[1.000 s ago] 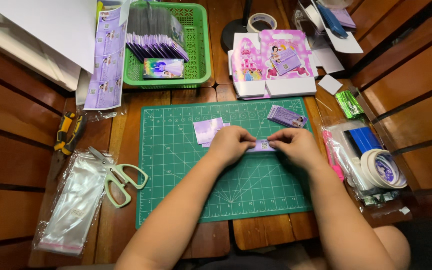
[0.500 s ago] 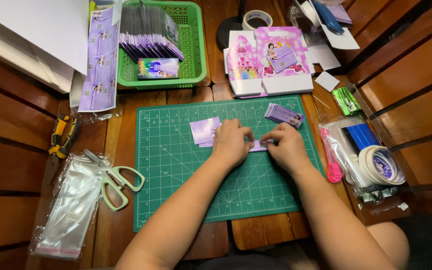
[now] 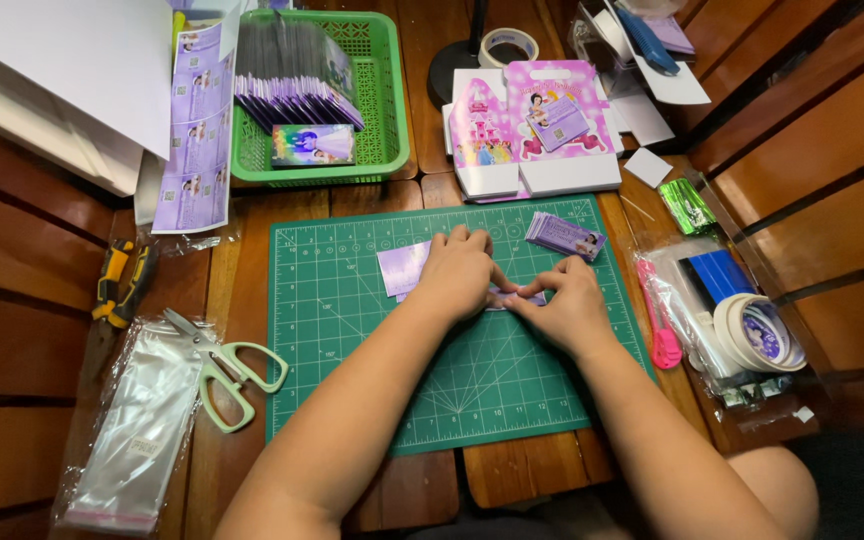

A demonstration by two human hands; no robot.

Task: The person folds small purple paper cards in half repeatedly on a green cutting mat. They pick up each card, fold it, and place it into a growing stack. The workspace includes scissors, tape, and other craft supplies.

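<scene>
Hands pressed on a small purple paper slip (image 3: 512,297) at the middle of the gridded green cutting mat (image 3: 352,330).

The slip is pinched flat under left hand (image 3: 460,275) and right hand (image 3: 564,303), fingertips together; glossy purple cards (image 3: 564,235) are stacked just beyond, and a pink printed box (image 3: 537,125) is set behind.

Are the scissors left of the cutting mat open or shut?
Shut. The scissors lie flat on the wooden table with their blades together, forming one point toward the upper left, beside the green cutting mat; neither hand touches them.
</scene>
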